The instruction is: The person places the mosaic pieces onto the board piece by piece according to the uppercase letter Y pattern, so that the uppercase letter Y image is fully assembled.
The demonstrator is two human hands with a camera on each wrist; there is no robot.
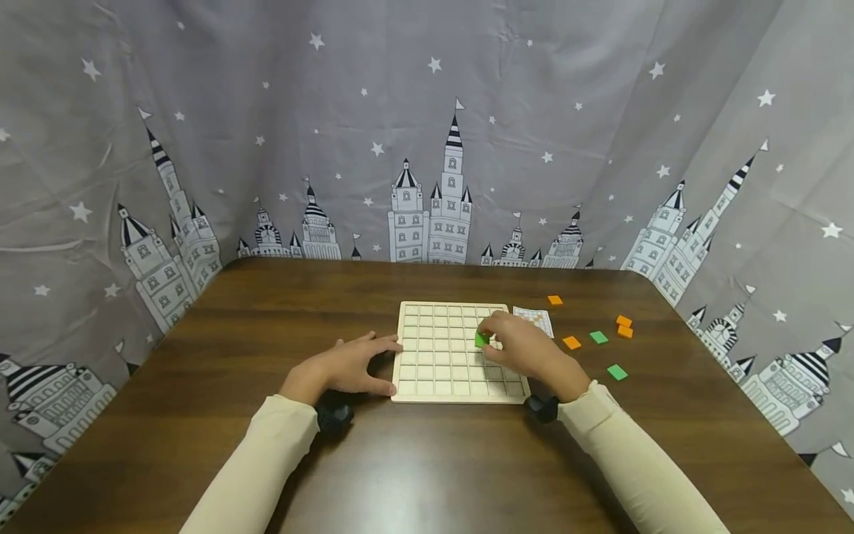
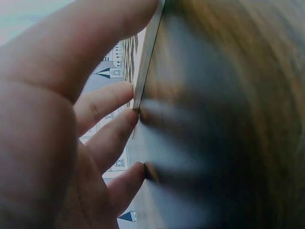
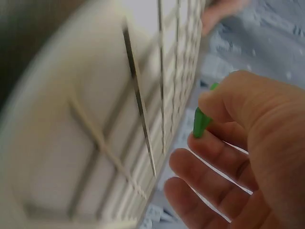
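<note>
A pale wooden grid board [image 1: 434, 354] with square cells lies on the table. My right hand [image 1: 527, 348] is over the board's right part and pinches a green square tile [image 1: 482, 340] between thumb and forefinger. In the right wrist view the tile [image 3: 201, 121] shows edge-on, apart from the grid, while the other fingers are loosely bent. At the board's left edge rests my left hand [image 1: 350, 365], thumb and fingers spread. The left wrist view shows its fingertips [image 2: 127, 117] against the board's side.
A small printed grid card [image 1: 535, 320] lies at the board's right, partly behind the right hand. Farther right are loose green tiles [image 1: 617, 371] and several orange tiles [image 1: 571, 343]. A grey curtain [image 1: 427, 133] with castles and stars hangs behind the brown table [image 1: 414, 460].
</note>
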